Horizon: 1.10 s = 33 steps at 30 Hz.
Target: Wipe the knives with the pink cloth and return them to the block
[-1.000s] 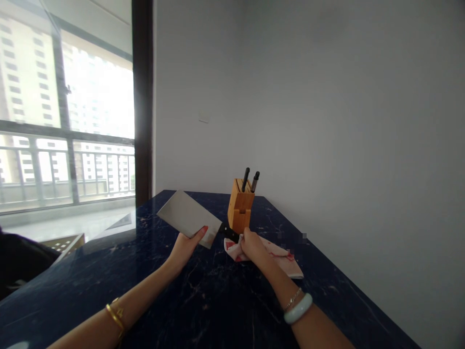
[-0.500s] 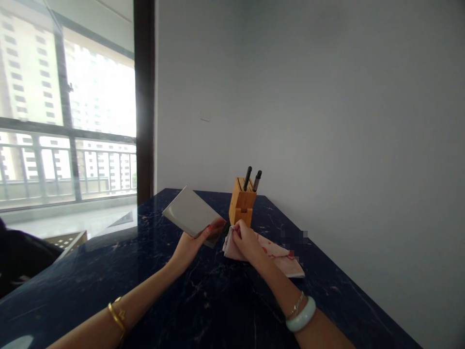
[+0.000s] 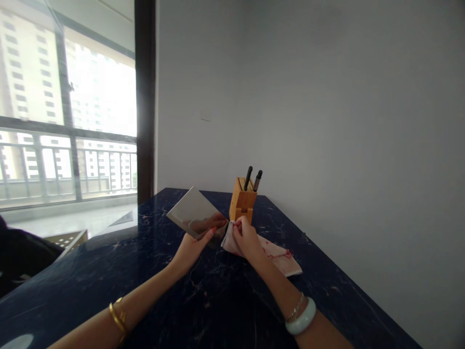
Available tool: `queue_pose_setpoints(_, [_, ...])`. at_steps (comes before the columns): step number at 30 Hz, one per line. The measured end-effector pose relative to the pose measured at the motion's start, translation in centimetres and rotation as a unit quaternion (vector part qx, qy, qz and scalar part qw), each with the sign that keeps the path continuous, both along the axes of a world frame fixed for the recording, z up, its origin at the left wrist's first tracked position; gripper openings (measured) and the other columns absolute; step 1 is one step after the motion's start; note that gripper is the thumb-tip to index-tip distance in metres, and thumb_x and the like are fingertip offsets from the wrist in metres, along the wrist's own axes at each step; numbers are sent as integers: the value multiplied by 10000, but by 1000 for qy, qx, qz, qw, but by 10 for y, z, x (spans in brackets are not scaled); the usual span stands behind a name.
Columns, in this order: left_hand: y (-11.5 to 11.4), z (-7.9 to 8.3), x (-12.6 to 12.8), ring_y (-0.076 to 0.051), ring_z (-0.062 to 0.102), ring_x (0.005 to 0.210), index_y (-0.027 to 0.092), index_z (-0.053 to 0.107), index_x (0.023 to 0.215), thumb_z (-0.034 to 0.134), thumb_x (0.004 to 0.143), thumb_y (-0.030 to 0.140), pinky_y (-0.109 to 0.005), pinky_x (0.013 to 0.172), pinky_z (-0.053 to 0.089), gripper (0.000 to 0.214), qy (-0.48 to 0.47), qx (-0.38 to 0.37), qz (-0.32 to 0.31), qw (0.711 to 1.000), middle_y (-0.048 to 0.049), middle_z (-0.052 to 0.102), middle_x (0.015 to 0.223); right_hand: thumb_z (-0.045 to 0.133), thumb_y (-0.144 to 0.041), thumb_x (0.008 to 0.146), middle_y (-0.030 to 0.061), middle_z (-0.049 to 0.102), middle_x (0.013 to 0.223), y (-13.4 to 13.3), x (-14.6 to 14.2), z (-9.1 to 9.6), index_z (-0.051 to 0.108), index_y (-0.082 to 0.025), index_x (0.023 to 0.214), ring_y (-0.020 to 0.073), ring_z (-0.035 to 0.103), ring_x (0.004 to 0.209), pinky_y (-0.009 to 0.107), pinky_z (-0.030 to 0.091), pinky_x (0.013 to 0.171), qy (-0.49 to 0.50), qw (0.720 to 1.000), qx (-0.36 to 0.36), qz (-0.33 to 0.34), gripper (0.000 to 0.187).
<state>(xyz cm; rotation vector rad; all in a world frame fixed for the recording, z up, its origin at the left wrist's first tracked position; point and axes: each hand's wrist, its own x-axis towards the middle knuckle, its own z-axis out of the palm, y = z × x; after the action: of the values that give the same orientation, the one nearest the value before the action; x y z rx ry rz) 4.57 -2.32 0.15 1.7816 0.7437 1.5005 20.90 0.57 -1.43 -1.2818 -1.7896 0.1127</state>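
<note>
My left hand (image 3: 192, 249) grips the lower right part of a flat rectangular panel (image 3: 194, 211), with the thumb on its face. This panel is tilted above the table, and its shiny surface mirrors my hand; its exact kind I cannot make out. Just right of it, the closed fingers of my right hand (image 3: 249, 240) pinch a corner of a pale pink cloth (image 3: 279, 259) with red marks. The rest of the cloth trails rightward over the tabletop, partly hidden behind my right forearm. The pinched corner is close to the panel's right end; whether they touch I cannot tell.
A wooden knife block (image 3: 242, 198) with two dark-handled knives (image 3: 248, 178) stands right behind my right hand. The dark blue marbled table (image 3: 145, 281) runs back to a grey wall (image 3: 345, 121). At the left are a window (image 3: 69, 97) and a black item (image 3: 25, 259).
The panel has shifted slightly right and turned a little, so its reflection shows more of a hand. My right hand has lifted the cloth corner slightly, and the cloth has slid a bit left.
</note>
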Motion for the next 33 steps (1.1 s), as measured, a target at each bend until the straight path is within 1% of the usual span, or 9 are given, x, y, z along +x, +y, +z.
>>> queue_pose_setpoints(4, [2, -2, 1, -205, 532, 966, 186, 608, 960, 500, 703, 400, -330, 907, 364, 351, -9, -16, 1, 1000, -32, 614, 1004, 351, -272, 789, 1, 520, 646, 7, 7, -2, 415, -193, 789, 135, 504, 616, 214, 323, 563, -3, 999, -32, -33, 101])
queue_pose_setpoints(8, [14, -15, -3, -222, 563, 903, 158, 613, 925, 561, 657, 404, -333, 858, 403, 367, -35, -31, 57, 997, -54, 633, 959, 356, -271, 801, 7, 524, 641, 11, 11, -4, 406, -191, 774, 130, 505, 603, 210, 310, 559, -37, 996, -62, -60, 98])
queue_pose_setpoints(11, [20, -22, -7, -222, 565, 898, 136, 586, 954, 558, 667, 392, -334, 838, 412, 385, -45, -38, 69, 996, -71, 626, 972, 351, -262, 810, 21, 535, 660, 13, 12, -7, 405, -185, 784, 131, 511, 613, 210, 300, 556, -67, 992, -77, -80, 98])
queue_pose_setpoints(16, [21, -23, -9, -227, 553, 926, 128, 570, 967, 557, 675, 387, -334, 838, 408, 390, -45, -52, 70, 995, -84, 611, 1003, 352, -281, 817, 48, 556, 705, 17, 19, -13, 419, -172, 801, 136, 524, 644, 217, 301, 566, -112, 984, -89, -103, 130])
queue_pose_setpoints(21, [22, -24, -9, -238, 556, 919, 99, 561, 986, 589, 641, 408, -343, 831, 412, 464, -99, -88, 89, 987, -99, 614, 993, 354, -271, 813, 61, 565, 728, 20, 26, -19, 442, -164, 801, 147, 530, 680, 228, 306, 582, -150, 976, -83, -132, 139])
queue_pose_setpoints(24, [27, -27, -12, -239, 571, 886, 79, 584, 943, 614, 616, 410, -340, 810, 426, 466, -128, -121, 85, 981, -105, 628, 956, 346, -273, 816, 71, 571, 738, 19, 27, -19, 450, -158, 813, 154, 535, 688, 234, 311, 585, -169, 972, -88, -135, 155])
queue_pose_setpoints(27, [33, -29, -17, -224, 593, 827, 86, 612, 884, 641, 599, 385, -315, 767, 451, 414, -166, -162, 77, 970, -92, 653, 882, 344, -276, 815, 74, 573, 738, 19, 26, -20, 453, -156, 816, 159, 536, 693, 238, 315, 589, -180, 969, -97, -141, 162])
queue_pose_setpoints(30, [41, -28, -24, -190, 608, 758, 107, 619, 863, 666, 595, 319, -269, 697, 475, 345, -225, -190, 88, 952, -69, 665, 823, 362, -250, 796, 67, 569, 737, 22, 28, -23, 456, -161, 803, 162, 531, 705, 243, 321, 603, -176, 970, -98, -137, 130])
queue_pose_setpoints(33, [48, -23, -34, -149, 611, 697, 120, 608, 860, 675, 598, 217, -215, 613, 486, 287, -301, -212, 90, 925, -51, 656, 827, 404, -218, 757, 38, 549, 719, 26, 31, -24, 459, -172, 805, 151, 519, 697, 243, 336, 621, -117, 985, -76, -96, 86])
